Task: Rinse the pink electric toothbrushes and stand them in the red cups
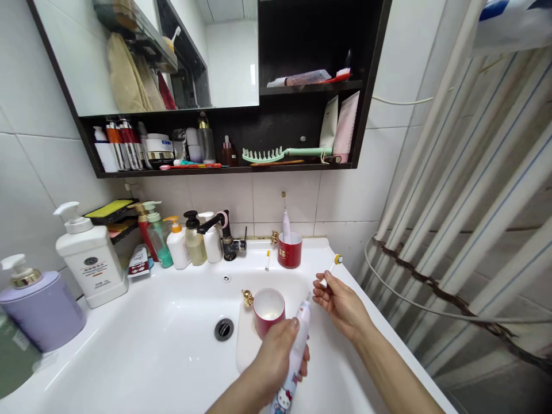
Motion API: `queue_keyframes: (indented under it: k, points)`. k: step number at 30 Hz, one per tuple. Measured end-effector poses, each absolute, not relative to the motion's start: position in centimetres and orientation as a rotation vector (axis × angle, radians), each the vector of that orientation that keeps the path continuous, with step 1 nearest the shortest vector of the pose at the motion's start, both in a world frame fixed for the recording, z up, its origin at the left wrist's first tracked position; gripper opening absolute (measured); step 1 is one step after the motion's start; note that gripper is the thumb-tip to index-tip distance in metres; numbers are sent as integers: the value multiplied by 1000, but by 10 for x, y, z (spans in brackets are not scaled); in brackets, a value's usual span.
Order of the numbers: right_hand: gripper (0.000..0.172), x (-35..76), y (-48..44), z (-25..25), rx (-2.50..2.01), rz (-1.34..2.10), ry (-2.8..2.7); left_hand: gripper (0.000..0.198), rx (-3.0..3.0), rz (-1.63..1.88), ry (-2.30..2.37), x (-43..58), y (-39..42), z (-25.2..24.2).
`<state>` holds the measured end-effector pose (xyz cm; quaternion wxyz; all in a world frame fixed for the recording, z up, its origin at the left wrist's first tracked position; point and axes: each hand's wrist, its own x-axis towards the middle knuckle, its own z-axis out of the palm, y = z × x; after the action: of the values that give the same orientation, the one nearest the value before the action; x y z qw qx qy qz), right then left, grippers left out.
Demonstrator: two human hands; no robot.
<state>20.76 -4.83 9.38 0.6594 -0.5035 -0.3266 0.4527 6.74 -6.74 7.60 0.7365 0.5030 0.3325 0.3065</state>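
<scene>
My left hand (276, 356) is wrapped round a white electric toothbrush handle (296, 351) with a cartoon cat print, its bare metal shaft pointing up. Between the fingertips of my right hand (342, 305) is a toothbrush head (333, 268) with yellow and blue bristles, held apart from the shaft. Behind the left hand, a red cup (263, 322) with a gold ornament on its handle stands on a pale pad in the basin. On the rim at the back, a second red cup (290, 253) holds another electric toothbrush (286, 224). Beside it lies a loose toothbrush head (268, 260).
Around the white sink (150, 345) stand several pump bottles (92, 264) at the left and back. A black faucet (226, 236) rises at the rear. Overhead runs a dark cabinet (308, 103) with a green hairbrush (263, 155). White pipes (457, 190) line the right wall.
</scene>
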Motion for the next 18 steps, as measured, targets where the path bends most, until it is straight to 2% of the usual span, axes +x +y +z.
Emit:
queue_keyframes:
  k: [7, 18]
  points:
    - [20, 179, -25, 85, -1516, 941, -1120, 37, 824, 883, 828, 35, -47, 90]
    - [26, 120, 107, 81, -2154, 594, -1661, 42, 722, 1029, 901, 18, -23, 64]
